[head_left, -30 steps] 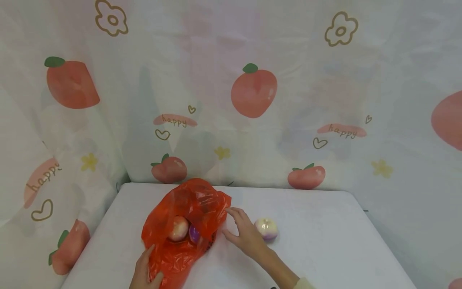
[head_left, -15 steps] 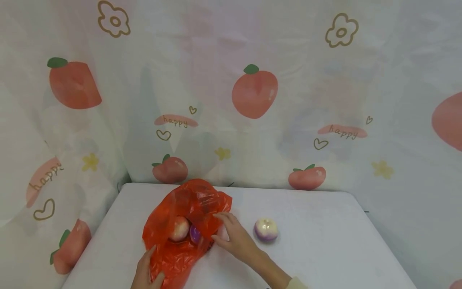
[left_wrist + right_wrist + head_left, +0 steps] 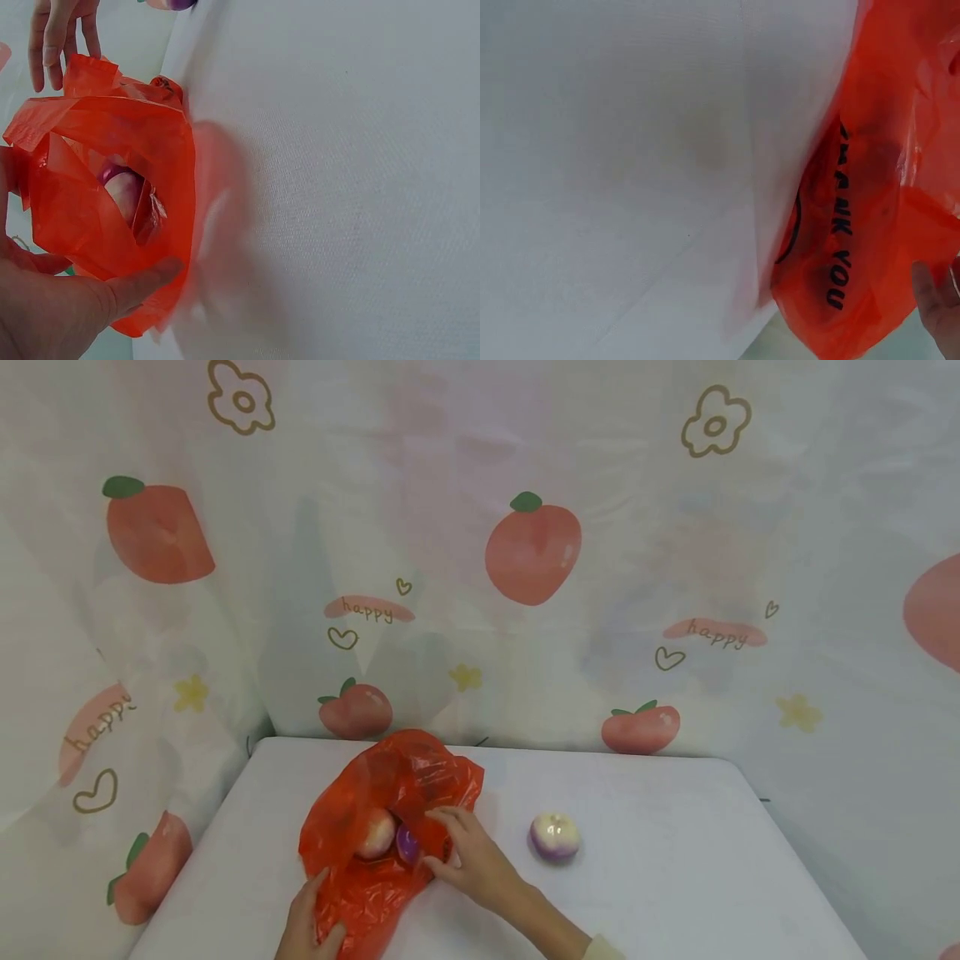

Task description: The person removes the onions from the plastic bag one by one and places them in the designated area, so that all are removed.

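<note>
A red plastic bag (image 3: 375, 893) lies on the table with its mouth toward me. My left hand (image 3: 307, 922) holds the near left part of its mouth; in the left wrist view the thumb (image 3: 150, 281) lies over the red film. Inside sit a round cream-and-pink fruit-like thing (image 3: 377, 835) and a shiny purple one (image 3: 407, 843), partly covered by film. My right hand (image 3: 472, 860) is at the bag's right side, thumb and fingers apart, fingertips overlapping the film beside the purple thing. To its right stands a glossy white-and-purple turnip-like thing (image 3: 555, 837).
The white table (image 3: 675, 877) has rounded far corners. Behind it and on the left hang pale curtains (image 3: 450, 485) printed with peaches, flowers and the word "happy". Black lettering (image 3: 840, 247) runs along the bag's side.
My right hand has moved left, from beside the turnip-like thing to the bag's right side over the film. My left hand stays at the bag's near left edge.
</note>
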{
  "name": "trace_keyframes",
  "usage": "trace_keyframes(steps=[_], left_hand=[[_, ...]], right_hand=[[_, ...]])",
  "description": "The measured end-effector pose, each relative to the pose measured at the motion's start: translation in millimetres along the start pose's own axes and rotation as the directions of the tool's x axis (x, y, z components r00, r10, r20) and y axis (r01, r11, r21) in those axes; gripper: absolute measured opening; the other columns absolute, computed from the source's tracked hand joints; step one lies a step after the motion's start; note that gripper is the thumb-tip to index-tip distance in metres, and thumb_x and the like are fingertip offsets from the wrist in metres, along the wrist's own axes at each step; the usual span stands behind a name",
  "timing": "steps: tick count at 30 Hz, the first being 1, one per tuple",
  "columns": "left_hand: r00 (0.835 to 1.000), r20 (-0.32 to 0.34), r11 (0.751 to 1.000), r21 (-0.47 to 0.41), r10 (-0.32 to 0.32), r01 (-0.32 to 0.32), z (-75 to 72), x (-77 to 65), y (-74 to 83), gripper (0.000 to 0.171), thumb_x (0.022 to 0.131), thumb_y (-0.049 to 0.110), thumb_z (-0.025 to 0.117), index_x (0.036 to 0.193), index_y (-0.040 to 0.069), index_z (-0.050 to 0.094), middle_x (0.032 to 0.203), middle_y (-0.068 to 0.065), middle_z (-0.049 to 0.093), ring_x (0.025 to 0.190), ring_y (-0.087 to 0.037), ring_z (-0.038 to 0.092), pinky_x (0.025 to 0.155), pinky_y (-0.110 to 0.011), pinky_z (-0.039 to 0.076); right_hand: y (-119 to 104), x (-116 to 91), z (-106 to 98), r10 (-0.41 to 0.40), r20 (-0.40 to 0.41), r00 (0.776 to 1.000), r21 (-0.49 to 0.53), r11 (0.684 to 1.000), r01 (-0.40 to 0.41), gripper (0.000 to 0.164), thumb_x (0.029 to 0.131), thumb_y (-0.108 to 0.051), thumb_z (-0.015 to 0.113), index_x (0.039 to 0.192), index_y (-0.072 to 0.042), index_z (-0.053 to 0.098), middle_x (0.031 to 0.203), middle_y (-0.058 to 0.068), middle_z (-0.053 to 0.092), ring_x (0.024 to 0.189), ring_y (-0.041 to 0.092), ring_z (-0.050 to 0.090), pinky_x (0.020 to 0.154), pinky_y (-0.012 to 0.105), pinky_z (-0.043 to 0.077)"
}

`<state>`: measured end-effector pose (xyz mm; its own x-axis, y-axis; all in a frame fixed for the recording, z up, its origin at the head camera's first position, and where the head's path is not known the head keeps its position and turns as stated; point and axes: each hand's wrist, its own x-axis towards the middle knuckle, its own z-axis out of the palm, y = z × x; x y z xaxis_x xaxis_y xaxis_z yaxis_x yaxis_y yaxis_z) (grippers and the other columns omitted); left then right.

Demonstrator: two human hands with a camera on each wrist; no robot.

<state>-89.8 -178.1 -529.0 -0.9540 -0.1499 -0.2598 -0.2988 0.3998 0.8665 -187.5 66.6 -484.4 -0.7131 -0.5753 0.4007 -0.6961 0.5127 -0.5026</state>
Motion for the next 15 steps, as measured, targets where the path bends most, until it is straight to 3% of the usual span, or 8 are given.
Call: trace_keyframes(steps=[6,11,15], left_hand=[[1.000,-0.001,1.000,0.010,0.014,-0.014,0.2,1.7,-1.6,0.078,0.079,0.003,0.057,0.145,0.003,0.016,0.144,-0.025,0.016,0.119,-0.043,0.036,0.097,-0.065,0.031],[0.999,-0.001,0.999,-0.010,0.044,-0.044,0.0,1.6,-2.4,0.076,0.079,0.004,0.056,0.144,0.001,0.018,0.142,-0.026,0.018,0.114,-0.041,0.041,0.093,-0.062,0.038],[1.000,0.006,0.999,-0.042,0.023,-0.022,1.2,-0.4,-1.5,0.077,0.079,0.005,0.057,0.145,0.005,0.017,0.143,-0.023,0.018,0.111,-0.038,0.044,0.091,-0.059,0.042]], right_hand=[[-2,1,5,-0.005,0.024,1.000,0.001,1.000,0.005,0.054,0.085,-0.029,0.069,0.132,-0.011,0.049,0.129,0.004,0.047,0.116,0.019,0.048,0.093,0.029,0.046],[-3,2,10,-0.021,0.045,0.999,0.007,1.000,0.020,0.052,0.086,-0.028,0.068,0.132,-0.010,0.050,0.128,0.004,0.048,0.112,0.017,0.050,0.089,0.023,0.047],[-4,3,13,-0.054,0.032,0.998,0.011,0.999,0.053,0.051,0.087,-0.027,0.067,0.132,-0.010,0.050,0.128,0.005,0.047,0.112,0.017,0.050,0.088,0.022,0.047]])
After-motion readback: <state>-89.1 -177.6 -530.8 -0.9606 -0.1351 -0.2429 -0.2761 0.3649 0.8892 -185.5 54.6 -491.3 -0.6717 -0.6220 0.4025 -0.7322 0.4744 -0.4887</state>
